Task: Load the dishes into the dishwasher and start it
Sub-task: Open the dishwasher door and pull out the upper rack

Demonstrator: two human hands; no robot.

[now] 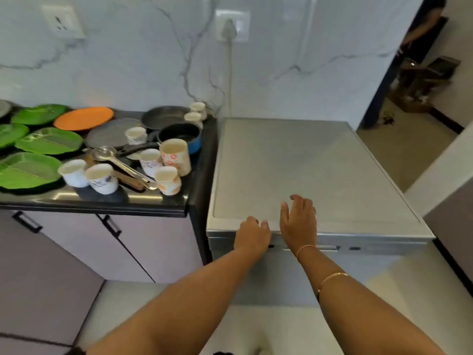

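Observation:
A silver dishwasher (307, 162) stands right of the counter, its door closed. My left hand (252, 235) curls its fingers over the front top edge of the door. My right hand (298, 221) rests flat and open on the dishwasher's top just beside it. On the black counter (107, 201) lie dirty dishes: several green leaf-shaped plates (48, 142), an orange plate (83, 118), several white cups (101, 178), a tall patterned mug (175, 155), a blue pot (183, 137), a dark pan (163, 116) and a metal strainer (107, 153).
A plug and cord (229, 32) hang on the marble wall behind the dishwasher. Cabinet doors with black handles (110, 225) sit under the counter. A doorway at the right shows another person (422, 29) and boxes on the floor.

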